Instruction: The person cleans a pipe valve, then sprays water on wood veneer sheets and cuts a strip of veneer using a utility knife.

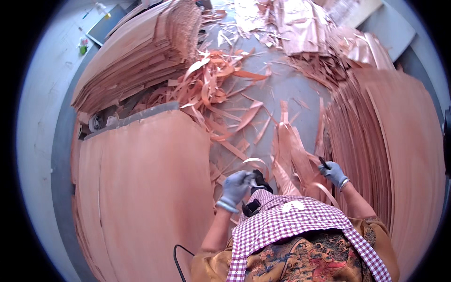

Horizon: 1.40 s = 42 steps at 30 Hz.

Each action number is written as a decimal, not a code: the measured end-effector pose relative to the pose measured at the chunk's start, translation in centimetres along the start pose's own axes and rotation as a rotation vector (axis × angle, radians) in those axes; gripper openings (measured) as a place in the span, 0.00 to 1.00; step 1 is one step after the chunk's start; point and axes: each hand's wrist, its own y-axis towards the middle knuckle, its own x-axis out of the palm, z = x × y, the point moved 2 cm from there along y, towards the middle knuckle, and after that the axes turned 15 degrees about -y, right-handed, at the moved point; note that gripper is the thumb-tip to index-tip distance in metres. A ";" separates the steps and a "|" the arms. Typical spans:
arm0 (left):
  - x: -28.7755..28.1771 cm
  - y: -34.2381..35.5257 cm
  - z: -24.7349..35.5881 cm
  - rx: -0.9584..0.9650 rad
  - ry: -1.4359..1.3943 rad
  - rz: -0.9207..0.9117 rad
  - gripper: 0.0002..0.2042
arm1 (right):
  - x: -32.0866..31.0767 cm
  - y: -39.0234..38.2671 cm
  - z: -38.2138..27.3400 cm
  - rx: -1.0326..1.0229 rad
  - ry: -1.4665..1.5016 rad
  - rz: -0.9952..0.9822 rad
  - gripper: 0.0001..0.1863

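Note:
My left hand (236,188), in a grey-blue glove, is closed in front of my checked apron (293,221). What its fingers hold, if anything, cannot be made out. Just beyond it arcs a thin curled veneer strip (255,160); whether the two touch is unclear. My right hand (335,175), gloved alike, grips a short black tool (323,162) whose working end I cannot identify. Between the hands, long pinkish veneer pieces (292,148) lie toward the floor. Close by my right hand stands a tall stack of veneer sheets (354,141).
A broad veneer stack (145,188) fills the left side, with another stack (150,51) behind it. Tangled offcut strips (209,84) cover part of the grey floor (286,80). Wrapped sheets (303,28) lie at the far right. A black cable (176,258) loops beside my left arm.

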 end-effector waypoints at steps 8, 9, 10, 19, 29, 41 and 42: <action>0.0 15.9 1.9 0.036 -0.436 -0.119 0.07 | -3.2 8.7 -27.7 -0.560 0.635 -0.368 0.15; -0.6 17.4 1.9 0.002 -0.507 -0.107 0.07 | -3.3 10.1 -28.8 -0.535 0.671 -0.436 0.16; -1.0 18.9 1.8 -0.033 -0.578 -0.093 0.07 | -3.2 11.7 -29.6 -0.532 0.674 -0.440 0.19; -1.2 33.4 -0.9 -0.191 -0.769 0.159 0.04 | -7.1 29.7 -32.9 -0.438 0.588 -0.676 0.13; 0.5 47.6 -2.0 -0.445 -0.827 0.336 0.07 | -13.6 45.6 -34.8 -0.527 0.423 -0.832 0.14; -3.1 63.1 -5.3 -0.186 -0.602 -0.089 0.08 | -19.4 56.5 -38.3 -0.694 0.177 -0.525 0.22; -4.7 63.1 -3.2 -0.256 -0.776 -0.056 0.05 | -18.0 56.5 -38.5 -0.536 0.466 -0.647 0.19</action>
